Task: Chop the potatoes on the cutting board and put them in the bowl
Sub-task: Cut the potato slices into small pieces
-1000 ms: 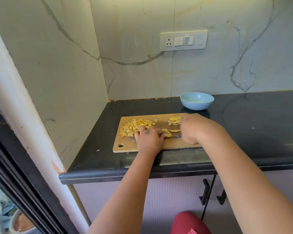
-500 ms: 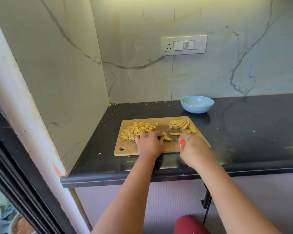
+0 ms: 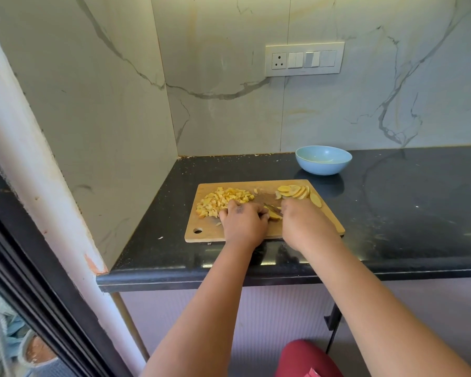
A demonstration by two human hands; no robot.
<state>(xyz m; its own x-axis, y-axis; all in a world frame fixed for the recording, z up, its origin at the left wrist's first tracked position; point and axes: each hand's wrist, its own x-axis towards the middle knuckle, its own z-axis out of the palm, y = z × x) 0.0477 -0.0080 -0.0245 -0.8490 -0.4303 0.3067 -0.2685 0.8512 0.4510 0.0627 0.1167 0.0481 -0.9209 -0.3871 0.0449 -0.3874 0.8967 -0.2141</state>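
Note:
A wooden cutting board (image 3: 329,221) lies on the black counter. A pile of chopped potato cubes (image 3: 223,201) sits on its left part. A row of potato slices (image 3: 295,191) lies at its far right. My left hand (image 3: 242,223) holds down a few potato slices (image 3: 273,214) in the middle of the board with curled fingers. My right hand (image 3: 305,224) grips a knife; its blade (image 3: 272,208) shows between the two hands, against those slices, and the handle is hidden. A light blue bowl (image 3: 323,160) stands behind the board.
The counter (image 3: 408,202) meets marble walls at the left and back, forming a corner. A switch plate (image 3: 304,59) is on the back wall. Cabinet handles (image 3: 333,317) hang under the counter's front edge. A small scrap (image 3: 160,237) lies left of the board.
My right hand has come back from the far right slices to the middle of the board, beside my left hand. The row of slices at the far right is uncovered.

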